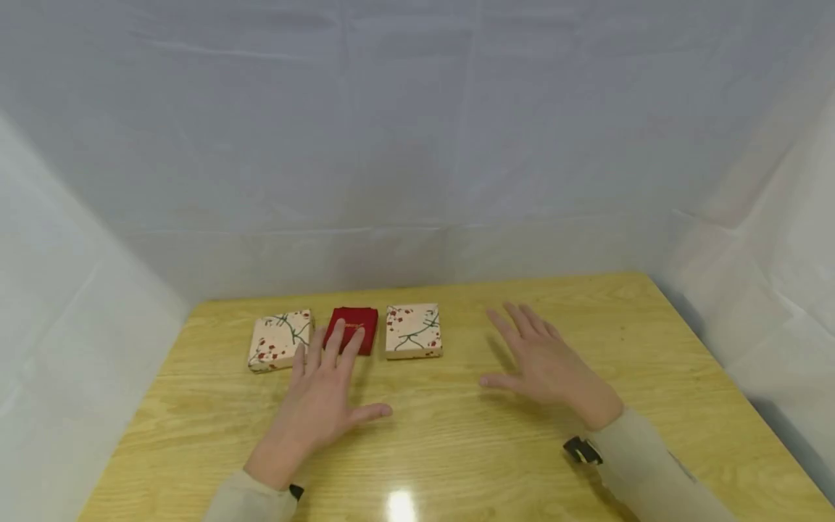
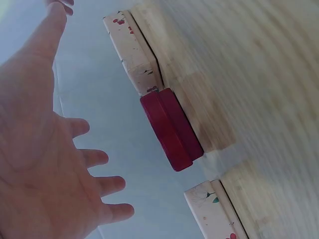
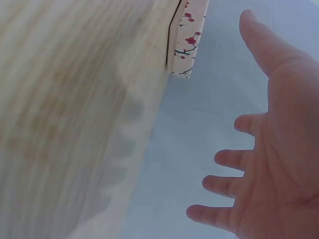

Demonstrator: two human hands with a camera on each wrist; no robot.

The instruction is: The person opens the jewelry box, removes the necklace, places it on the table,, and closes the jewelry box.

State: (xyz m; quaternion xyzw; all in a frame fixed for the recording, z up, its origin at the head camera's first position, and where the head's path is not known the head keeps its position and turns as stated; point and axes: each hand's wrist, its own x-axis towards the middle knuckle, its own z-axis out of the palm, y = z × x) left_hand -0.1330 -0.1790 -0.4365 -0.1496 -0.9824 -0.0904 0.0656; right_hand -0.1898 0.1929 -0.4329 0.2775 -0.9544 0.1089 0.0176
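Note:
Three small flat boxes lie in a row toward the back of the wooden table. The dark red box (image 1: 367, 341) is in the middle, with gold marks on its lid. Cream boxes with red blossoms and green branches flank it, one on the left (image 1: 277, 339) and one on the right (image 1: 414, 330). My left hand (image 1: 316, 406) hovers palm down before the red box, fingers spread, and hides part of it in the head view. In the left wrist view a gap separates that hand from the red box (image 2: 167, 129). My right hand (image 1: 544, 366) hovers over bare wood, fingers spread, holding nothing.
The yellowish wooden table (image 1: 443, 449) ends at a pale sheet (image 1: 404, 145) hanging behind it. More pale sheeting (image 1: 59, 326) hangs at the left and right sides. Black bands (image 1: 583, 450) show at both cuffs.

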